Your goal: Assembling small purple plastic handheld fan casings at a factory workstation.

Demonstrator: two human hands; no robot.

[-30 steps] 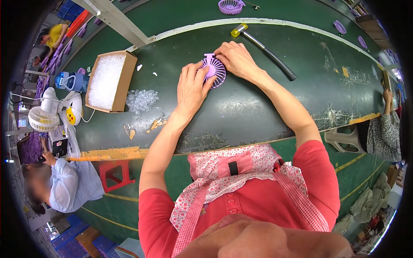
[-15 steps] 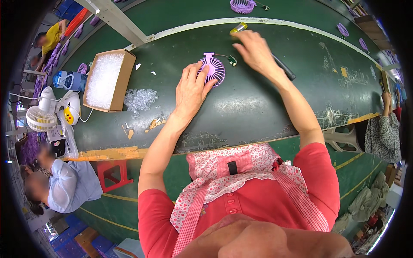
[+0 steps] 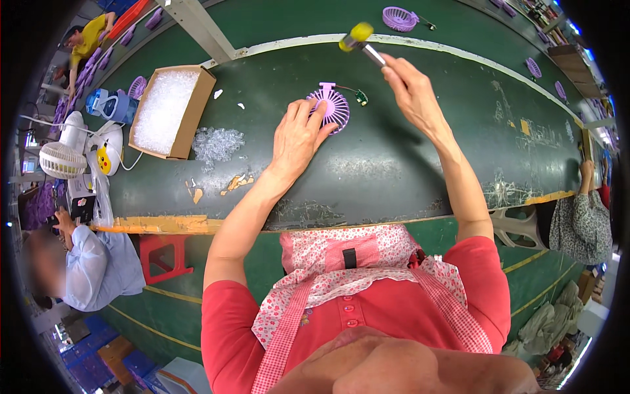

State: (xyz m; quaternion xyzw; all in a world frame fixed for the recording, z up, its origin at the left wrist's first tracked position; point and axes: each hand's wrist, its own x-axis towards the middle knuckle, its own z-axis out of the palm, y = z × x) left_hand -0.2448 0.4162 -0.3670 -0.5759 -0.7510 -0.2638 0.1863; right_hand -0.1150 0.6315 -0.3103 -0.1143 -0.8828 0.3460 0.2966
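Note:
A round purple fan housing (image 3: 335,109) with radial slats lies on the dark green bench, its short neck pointing away from me. My left hand (image 3: 298,134) holds it down, thumb and fingers curled over its left side and hiding part of it. A thin wire runs from the neck to a small green circuit board (image 3: 361,98) on the right. In my right hand (image 3: 415,92) is a small hammer (image 3: 374,55) with a yellow head, raised above the bench beyond the housing. The grip end of its handle is hidden by the hand.
Left of my arm, clear plastic pieces (image 3: 216,146) are heaped beside a cardboard box (image 3: 192,113) full of them. A white fan (image 3: 63,157) and a blue jug (image 3: 110,105) stand farther left. Another purple housing (image 3: 400,19) rests past the bench's white rail. Other people sit at both sides.
My right hand has taken hold of the hammer that lay on the bench and lifted it, swinging its yellow head up. My left hand stays on the housing. The whole view has shifted slightly.

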